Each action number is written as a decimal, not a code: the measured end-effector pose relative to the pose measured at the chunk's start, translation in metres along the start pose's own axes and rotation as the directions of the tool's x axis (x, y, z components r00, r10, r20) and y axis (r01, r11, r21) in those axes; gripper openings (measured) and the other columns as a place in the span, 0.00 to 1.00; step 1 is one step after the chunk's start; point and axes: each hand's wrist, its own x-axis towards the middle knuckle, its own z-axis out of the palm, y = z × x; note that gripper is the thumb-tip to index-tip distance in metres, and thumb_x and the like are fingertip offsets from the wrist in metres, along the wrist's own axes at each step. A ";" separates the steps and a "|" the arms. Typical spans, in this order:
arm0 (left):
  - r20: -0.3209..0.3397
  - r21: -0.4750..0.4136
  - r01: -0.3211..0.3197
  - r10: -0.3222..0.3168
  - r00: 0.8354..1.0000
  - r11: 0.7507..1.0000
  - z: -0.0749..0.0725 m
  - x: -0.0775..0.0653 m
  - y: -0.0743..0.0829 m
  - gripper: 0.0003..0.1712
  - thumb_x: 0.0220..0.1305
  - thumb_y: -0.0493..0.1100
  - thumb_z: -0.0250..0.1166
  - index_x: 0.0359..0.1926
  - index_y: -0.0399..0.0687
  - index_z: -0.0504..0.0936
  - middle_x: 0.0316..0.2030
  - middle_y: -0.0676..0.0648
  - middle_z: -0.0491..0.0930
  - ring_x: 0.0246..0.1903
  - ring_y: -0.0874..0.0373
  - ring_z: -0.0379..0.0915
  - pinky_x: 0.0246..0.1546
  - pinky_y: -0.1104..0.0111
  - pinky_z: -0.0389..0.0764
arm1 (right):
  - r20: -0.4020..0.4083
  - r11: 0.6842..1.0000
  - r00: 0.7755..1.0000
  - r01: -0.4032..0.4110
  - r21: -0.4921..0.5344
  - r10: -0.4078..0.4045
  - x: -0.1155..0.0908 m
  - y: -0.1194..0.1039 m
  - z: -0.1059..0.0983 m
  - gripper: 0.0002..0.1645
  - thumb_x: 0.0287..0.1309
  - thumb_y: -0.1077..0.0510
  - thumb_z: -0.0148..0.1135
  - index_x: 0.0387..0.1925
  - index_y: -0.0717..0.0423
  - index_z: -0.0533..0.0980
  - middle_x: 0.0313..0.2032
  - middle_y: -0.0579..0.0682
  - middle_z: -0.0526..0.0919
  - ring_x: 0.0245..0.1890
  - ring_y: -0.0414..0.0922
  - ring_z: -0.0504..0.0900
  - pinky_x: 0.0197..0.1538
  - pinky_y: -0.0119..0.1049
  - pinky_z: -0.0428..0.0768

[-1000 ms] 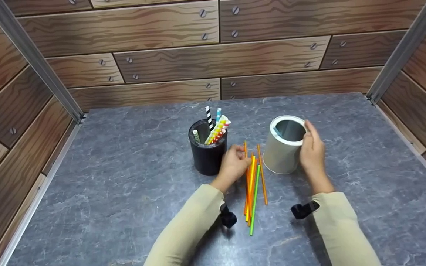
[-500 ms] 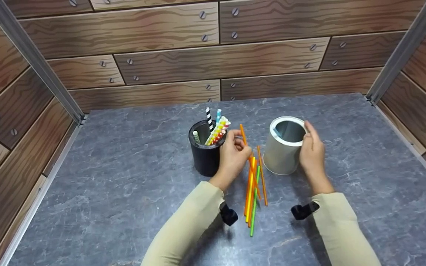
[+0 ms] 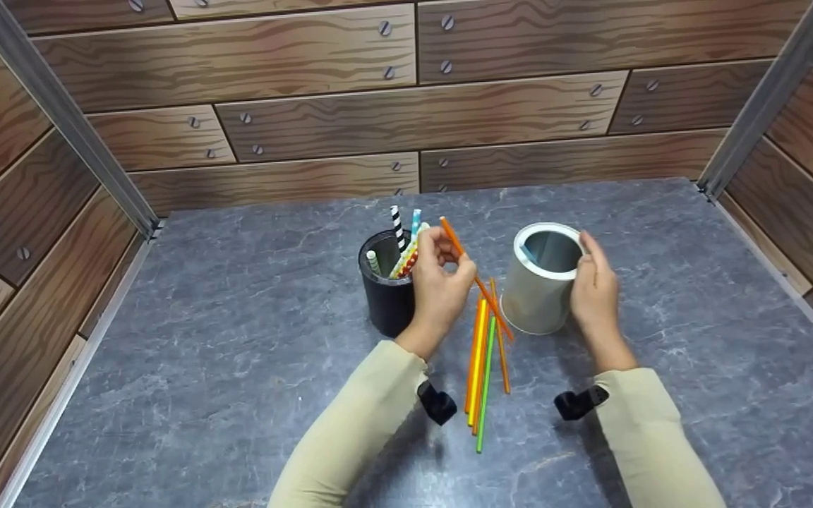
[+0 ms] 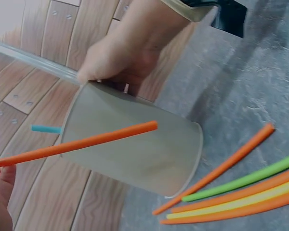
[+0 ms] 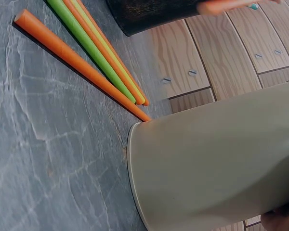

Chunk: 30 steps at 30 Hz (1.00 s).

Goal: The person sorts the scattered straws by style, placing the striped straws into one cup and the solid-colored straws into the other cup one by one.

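Note:
An orange paper straw (image 4: 86, 140) slants between the thumb and fingers of my left hand (image 3: 443, 293), raised above the loose straws. Its upper end leans toward the black holder (image 3: 387, 307) on the left, where several patterned straws stand; my hand covers part of them in the head view. My right hand (image 3: 595, 300) grips the pale grey cylindrical container (image 3: 535, 305) on its right side, near the rim. The container stands upright on the table, with a light blue straw (image 4: 45, 129) leaning out over its rim.
Between the two containers lie a green straw (image 3: 487, 388), a yellow straw (image 4: 231, 202) and several orange ones, bundled side by side. One orange straw (image 5: 82, 67) lies slightly apart, its far end at the grey container's base. Wood-patterned walls (image 3: 315, 127) enclose the tabletop.
My left hand has lifted one orange straw out of the bundle, moving up and slightly left as the straw tilts. My right hand and the grey container have stayed put.

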 end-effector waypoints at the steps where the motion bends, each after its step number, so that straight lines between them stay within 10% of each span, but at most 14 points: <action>1: -0.007 -0.021 -0.005 0.005 1.000 1.000 0.000 0.001 0.002 0.17 0.45 0.28 0.53 0.40 0.37 0.65 0.26 0.42 0.71 0.27 0.62 0.67 0.24 0.73 0.72 | 0.004 1.000 1.000 -0.002 0.002 0.002 0.000 0.000 0.000 0.28 0.64 0.62 0.33 0.63 0.64 0.64 0.62 0.59 0.68 0.65 0.52 0.62 0.66 0.40 0.58; 19: -0.102 -0.276 -0.113 0.088 0.991 0.954 0.005 0.008 0.036 0.15 0.56 0.24 0.51 0.43 0.34 0.58 0.33 0.40 0.67 0.34 0.60 0.71 0.31 0.60 0.80 | -0.004 1.000 1.000 0.004 0.023 -0.004 0.001 0.002 0.001 0.27 0.64 0.63 0.34 0.62 0.66 0.64 0.61 0.61 0.68 0.64 0.52 0.63 0.66 0.39 0.58; 30: 0.006 -0.188 -0.184 0.188 0.982 0.965 0.011 0.000 0.024 0.13 0.58 0.24 0.53 0.42 0.34 0.60 0.33 0.34 0.69 0.36 0.54 0.73 0.35 0.67 0.80 | 0.002 1.000 1.000 -0.002 0.011 0.002 0.000 0.000 0.001 0.27 0.64 0.63 0.34 0.63 0.65 0.64 0.62 0.60 0.68 0.64 0.52 0.63 0.66 0.41 0.59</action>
